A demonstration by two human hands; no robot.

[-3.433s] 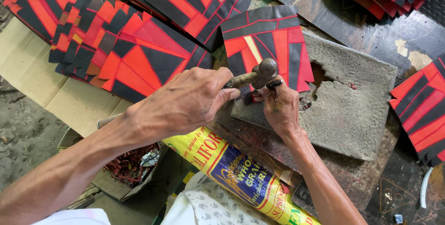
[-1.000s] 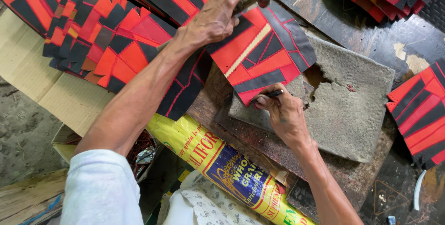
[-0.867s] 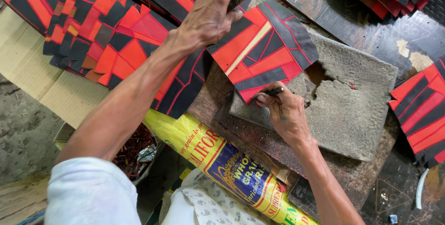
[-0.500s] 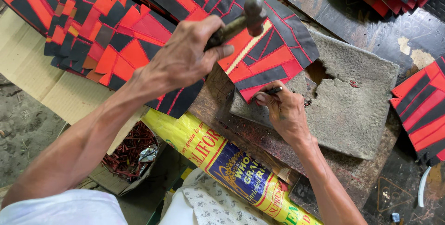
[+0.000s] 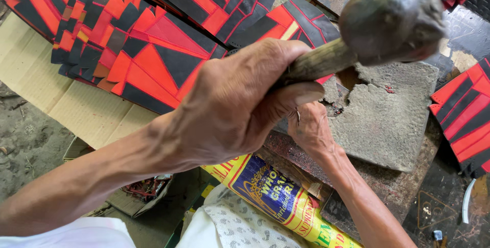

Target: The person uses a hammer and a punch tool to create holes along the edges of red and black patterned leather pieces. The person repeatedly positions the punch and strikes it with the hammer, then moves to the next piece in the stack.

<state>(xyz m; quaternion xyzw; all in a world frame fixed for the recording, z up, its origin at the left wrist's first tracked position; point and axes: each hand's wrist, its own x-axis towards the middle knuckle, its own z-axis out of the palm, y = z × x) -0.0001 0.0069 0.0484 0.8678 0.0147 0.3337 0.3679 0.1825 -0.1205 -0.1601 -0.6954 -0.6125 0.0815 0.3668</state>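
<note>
Hammer point(image 5: 390, 23) in left hand point(image 5: 235, 105) hides red-black piece point(image 5: 301, 20); right hand point(image 5: 309, 128) half covered.

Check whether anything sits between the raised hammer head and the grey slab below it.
Nothing visible does. The hammer, gripped by the left hand, hangs over the grey slab; the right hand rests at the slab's left edge, aside.
</note>
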